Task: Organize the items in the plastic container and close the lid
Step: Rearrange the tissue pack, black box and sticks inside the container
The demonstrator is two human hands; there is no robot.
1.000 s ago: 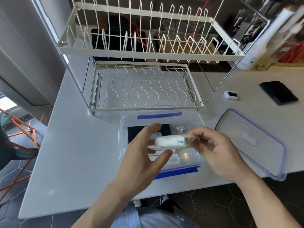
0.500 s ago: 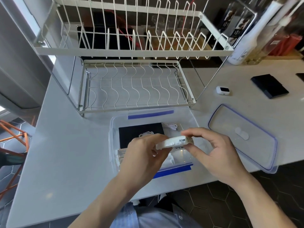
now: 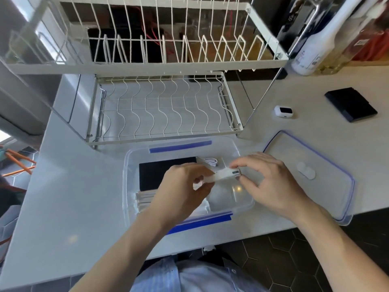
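Observation:
A clear plastic container [image 3: 130, 186] with blue latches stands open at the counter's front edge. Inside lie a black flat item [image 3: 155, 173], a coiled white cable [image 3: 208, 160] and a stack of white flat pieces [image 3: 145, 200]. Over the container both hands hold a slim white packet [image 3: 226, 173]: my left hand [image 3: 183, 190] grips its left end, my right hand [image 3: 271, 182] pinches its right end between thumb and fingers. The clear lid [image 3: 328, 165] with a blue rim lies flat to the right of the container.
A white wire dish rack [image 3: 160, 106] stands right behind the container. On the counter to the right are a small white device [image 3: 283, 111], a black flat case [image 3: 350, 104] and bottles [image 3: 315, 45] at the back. The counter's front edge runs just below the container.
The packet has come lower, closer to the container, and tilted onto its edge. My left hand has closed round its left end; the right hand keeps its pinch.

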